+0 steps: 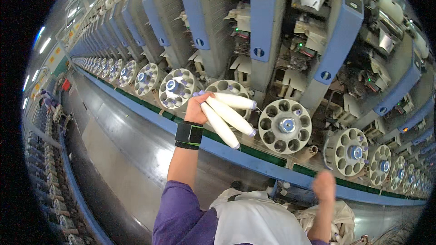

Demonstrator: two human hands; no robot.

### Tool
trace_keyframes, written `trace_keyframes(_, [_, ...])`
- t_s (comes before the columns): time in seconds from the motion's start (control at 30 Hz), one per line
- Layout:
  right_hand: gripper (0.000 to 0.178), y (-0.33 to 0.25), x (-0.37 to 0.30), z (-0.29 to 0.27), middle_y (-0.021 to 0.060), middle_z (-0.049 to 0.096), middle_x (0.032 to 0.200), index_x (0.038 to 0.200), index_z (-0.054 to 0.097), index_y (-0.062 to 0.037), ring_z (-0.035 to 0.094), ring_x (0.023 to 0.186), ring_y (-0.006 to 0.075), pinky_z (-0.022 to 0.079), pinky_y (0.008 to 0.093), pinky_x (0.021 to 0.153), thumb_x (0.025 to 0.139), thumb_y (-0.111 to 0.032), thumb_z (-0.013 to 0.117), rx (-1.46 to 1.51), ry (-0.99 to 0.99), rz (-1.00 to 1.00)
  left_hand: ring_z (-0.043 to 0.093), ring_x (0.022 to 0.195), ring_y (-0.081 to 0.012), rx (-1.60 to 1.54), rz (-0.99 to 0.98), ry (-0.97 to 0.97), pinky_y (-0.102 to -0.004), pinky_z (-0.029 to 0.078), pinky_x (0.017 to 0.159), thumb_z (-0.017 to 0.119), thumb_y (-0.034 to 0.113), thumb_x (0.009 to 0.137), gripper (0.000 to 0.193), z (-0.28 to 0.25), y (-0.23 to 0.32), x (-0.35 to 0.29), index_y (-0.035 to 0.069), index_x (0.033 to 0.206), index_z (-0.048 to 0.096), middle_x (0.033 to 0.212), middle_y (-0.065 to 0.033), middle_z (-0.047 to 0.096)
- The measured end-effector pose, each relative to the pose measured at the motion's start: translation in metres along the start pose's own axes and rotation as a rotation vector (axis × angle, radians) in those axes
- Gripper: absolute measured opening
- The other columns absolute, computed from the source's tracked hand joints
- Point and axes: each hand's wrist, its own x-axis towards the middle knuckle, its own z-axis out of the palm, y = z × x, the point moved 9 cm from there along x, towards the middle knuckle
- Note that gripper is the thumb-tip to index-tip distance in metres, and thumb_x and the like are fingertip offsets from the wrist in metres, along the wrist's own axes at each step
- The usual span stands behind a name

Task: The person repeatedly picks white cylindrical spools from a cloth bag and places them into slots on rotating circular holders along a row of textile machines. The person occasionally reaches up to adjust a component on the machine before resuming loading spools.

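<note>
Right now three white yarn bobbins (231,117) sit near the centre of the frame, fanned out from my left hand (198,109). I have them by their narrow ends, my fingers closed round them; the full bodies reach out from the hand, one toward the right and the other two slanting to the lower right, their bluish-purple ends farthest from my grip.

My right hand (324,186), at the lower right, is blurred, and I cannot tell whether it is holding anything. The bobbins are well apart from it, up and to its left.

Behind the bobbins, part of a pale round magazine (215,83) shows, ringed with round pockets. Just right of them is another pocketed disc (276,125) with a blue hub, and a tilted magazine (348,152) stands nearest my right hand. A blue rail (247,159) runs beneath this row, sloping toward the lower right.

On my left wrist is a black wrap (188,134), with a purple sleeve (179,208) lower down, and my white apron (261,220) fills the bottom centre. A pale cloth bag (347,213) is at the lower right. Blue-and-grey machine columns (262,27) line the top, and another person (47,102) shows small at the left
</note>
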Motion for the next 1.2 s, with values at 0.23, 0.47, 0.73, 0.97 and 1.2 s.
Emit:
trace_keyframes(0.23, [0.028, 0.206, -0.094, -0.01, 0.003, 0.055, 0.081, 0.1, 0.054, -0.0066, 0.051, 0.068, 0.0128, 0.038, 0.0262, 0.056, 0.086, -0.03, 0.05, 1.495, 0.973, 1.117, 0.054, 0.093, -0.029, 0.158, 0.038, -0.097, -0.0405, 0.045, 0.084, 0.051, 0.019, 0.085, 0.017, -0.017, 0.007, 0.022, 0.002, 0.084, 0.055, 0.105, -0.0166, 0.055])
trace_keyframes(0.47, [0.062, -0.063, 0.186, -0.031, 0.0081, 0.05, 0.117, 0.13, 0.031, -0.0037, 0.058, 0.082, 0.0186, 0.047, 0.026, 0.065, 0.078, -0.021, 0.06, 1.698, 0.124, 0.165, 0.056, 0.086, -0.0264, 0.066, -0.201, -0.146, -0.0399, 0.044, 0.082, 0.051, 0.016, 0.084, 0.015, 0.007, -0.039, 0.051, 0.002, 0.084, 0.056, 0.092, -0.0123, 0.057])
trace_keyframes(0.73, [0.017, -0.163, 0.205, -0.026, 0.0019, 0.052, 0.053, 0.083, 0.056, -0.0026, 0.031, 0.032, 0.0043, 0.022, 0.0195, 0.03, 0.088, -0.018, 0.05, 1.811, -0.289, 0.151, 0.053, 0.091, -0.026, -0.034, -0.211, -0.341, -0.0375, 0.042, 0.086, 0.05, 0.013, 0.082, 0.013, 0.026, -0.018, 0.053, 0.001, 0.082, 0.055, 0.098, -0.0126, 0.056])
trace_keyframes(0.97, [0.019, -0.076, 0.197, -0.023, 0.0053, 0.059, 0.076, 0.078, 0.056, -0.0056, 0.053, 0.064, 0.0094, 0.041, 0.0241, 0.059, 0.089, -0.019, 0.049, 1.61, 0.279, 0.422, 0.05, 0.098, -0.0263, 0.29, -0.147, -0.296, -0.0352, 0.04, 0.087, 0.055, 0.004, 0.069, 0.009, 0.034, -0.015, 0.053, -0.002, 0.074, 0.058, 0.109, -0.0139, 0.052])
trace_keyframes(1.2, [0.045, -0.164, 0.235, -0.025, 0.0118, 0.057, 0.099, 0.124, 0.039, -0.0082, 0.052, 0.054, 0.0115, 0.035, 0.024, 0.039, 0.086, -0.028, 0.054, 2.02, -0.16, 0.115, 0.046, 0.104, -0.0296, 0.294, -0.176, -0.413, -0.0368, 0.034, 0.093, 0.055, 0.01, 0.067, 0.013, 0.037, -0.014, 0.06, -0.001, 0.072, 0.057, 0.115, -0.0169, 0.048])
